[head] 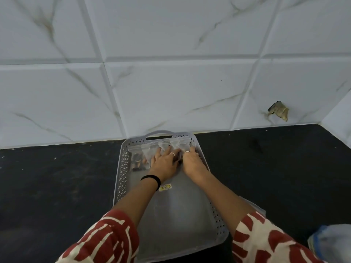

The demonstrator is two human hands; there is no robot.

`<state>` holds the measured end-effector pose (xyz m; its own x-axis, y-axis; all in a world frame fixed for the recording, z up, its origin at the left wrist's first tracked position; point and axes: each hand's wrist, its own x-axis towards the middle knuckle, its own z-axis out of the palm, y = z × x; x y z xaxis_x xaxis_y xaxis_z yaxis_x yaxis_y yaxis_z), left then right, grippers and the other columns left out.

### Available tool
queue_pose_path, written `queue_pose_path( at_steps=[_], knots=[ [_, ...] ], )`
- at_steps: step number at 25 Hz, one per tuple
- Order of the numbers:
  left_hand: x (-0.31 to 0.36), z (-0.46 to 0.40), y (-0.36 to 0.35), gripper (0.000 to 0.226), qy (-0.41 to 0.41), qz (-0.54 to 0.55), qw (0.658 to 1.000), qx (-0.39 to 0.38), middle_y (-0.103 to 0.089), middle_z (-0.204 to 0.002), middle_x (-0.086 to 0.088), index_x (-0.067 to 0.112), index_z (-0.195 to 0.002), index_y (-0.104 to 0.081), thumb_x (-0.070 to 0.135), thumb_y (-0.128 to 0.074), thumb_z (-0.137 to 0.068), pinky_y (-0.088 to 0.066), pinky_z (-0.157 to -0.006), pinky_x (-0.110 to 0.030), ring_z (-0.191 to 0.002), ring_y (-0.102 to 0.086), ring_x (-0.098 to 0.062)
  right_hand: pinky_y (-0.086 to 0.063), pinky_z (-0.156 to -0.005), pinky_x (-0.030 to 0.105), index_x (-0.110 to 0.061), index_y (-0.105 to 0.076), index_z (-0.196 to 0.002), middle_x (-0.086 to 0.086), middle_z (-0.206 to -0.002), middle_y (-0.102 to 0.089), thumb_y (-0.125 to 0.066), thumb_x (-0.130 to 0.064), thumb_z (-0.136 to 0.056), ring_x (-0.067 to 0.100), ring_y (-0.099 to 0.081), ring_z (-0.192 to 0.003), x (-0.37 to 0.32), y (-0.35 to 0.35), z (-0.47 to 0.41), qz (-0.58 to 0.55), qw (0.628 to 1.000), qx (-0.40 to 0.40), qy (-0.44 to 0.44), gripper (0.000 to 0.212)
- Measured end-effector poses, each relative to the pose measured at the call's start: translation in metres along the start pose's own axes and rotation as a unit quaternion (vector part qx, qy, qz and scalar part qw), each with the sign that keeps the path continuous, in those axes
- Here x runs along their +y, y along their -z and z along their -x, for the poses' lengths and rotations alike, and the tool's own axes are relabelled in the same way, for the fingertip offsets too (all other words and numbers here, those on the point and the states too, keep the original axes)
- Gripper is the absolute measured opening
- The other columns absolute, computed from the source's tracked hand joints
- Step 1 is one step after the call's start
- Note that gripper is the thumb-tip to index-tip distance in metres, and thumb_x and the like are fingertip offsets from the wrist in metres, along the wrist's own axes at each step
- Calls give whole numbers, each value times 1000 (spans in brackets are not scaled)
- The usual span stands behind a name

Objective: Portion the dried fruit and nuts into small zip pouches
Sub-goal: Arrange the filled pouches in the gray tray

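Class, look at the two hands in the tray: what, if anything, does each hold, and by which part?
Both the left hand and the right hand rest on clear zip pouches at the tray's far end. Whether the fingers grip or only press them cannot be told.

A single head-worn wide-angle view looks forward and down along both forearms to a tray [121,179] on the dark counter [57,177], with the tiled wall [171,54] seemingly close ahead

Hands [176,161] hide pouches [144,149]; contents blurred.
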<state>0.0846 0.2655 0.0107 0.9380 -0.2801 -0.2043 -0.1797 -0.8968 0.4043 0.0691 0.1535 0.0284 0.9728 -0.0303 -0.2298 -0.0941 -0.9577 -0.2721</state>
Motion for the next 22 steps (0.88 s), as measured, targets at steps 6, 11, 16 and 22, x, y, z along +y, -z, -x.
queue_pose_path(
  at_steps=[6,11,16,22],
  knots=[
    [10,21,5,54,-19,-21,1000,-3,-7,-163,-3,30,-151,-23,38,-39,-100,-10,-117,-56,-148,-2,-35,-42,-100,38,-1,-53,-123,13,-137,-35,-50,-6,-92,32,-48,-120,4,15,35,-95,994,50,37,31],
    [28,60,-7,49,-105,1,992,64,-20,-160,-7,20,-144,-39,33,-48,-98,-9,-121,-43,-149,-10,-28,-44,-97,25,-11,-59,-123,5,-129,-48,-54,-7,-92,13,-55,-107,88,53,111,-226,959,173,-6,31],
    [92,113,-29,41,-225,91,966,91,-37,-150,-9,14,-133,-53,20,-57,-93,-20,-119,-40,-144,-24,-27,-40,-93,26,-14,-47,-135,9,-134,-53,-60,-17,-91,21,-53,-120,171,48,157,-189,968,12,-167,47],
    [168,153,-67,39,-241,170,955,-16,-46,-141,-2,12,-133,-52,6,-52,-95,-29,-113,-19,-132,-43,-12,-39,-105,35,-15,-33,-145,8,-144,-43,-67,-28,-85,24,-45,-130,191,23,158,-127,975,-62,-172,69]
  ],
)
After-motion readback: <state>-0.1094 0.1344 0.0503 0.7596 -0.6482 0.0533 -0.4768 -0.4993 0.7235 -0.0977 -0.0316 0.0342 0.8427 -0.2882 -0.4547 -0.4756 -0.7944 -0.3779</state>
